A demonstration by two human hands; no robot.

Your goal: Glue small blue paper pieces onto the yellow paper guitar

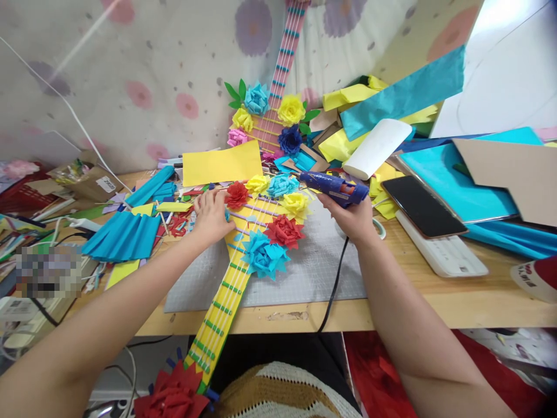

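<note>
Wooden table [287,325]: below the fingers of the left hand [213,215] and the right hand [348,217].
Gray mat [304,290]: under the guitar, between the two hands' fingers.
Yellow guitar [239,249]: right beside the left fingers, its neck pointing back toward the person.
Yellow paper [221,165]: just past the left fingers.
Glue gun [333,188]: gripped by the right fingers, its nose facing left.
Left fingers: bent at the guitar's edge; cannot tell if they grip it.
Red flower [237,195]: by the left fingertips.

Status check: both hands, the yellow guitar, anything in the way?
Left hand at yellow guitar body's edge. Right hand gripping blue glue gun. Guitar neck overhangs table. Black cord beside guitar, not crossing it.
</note>
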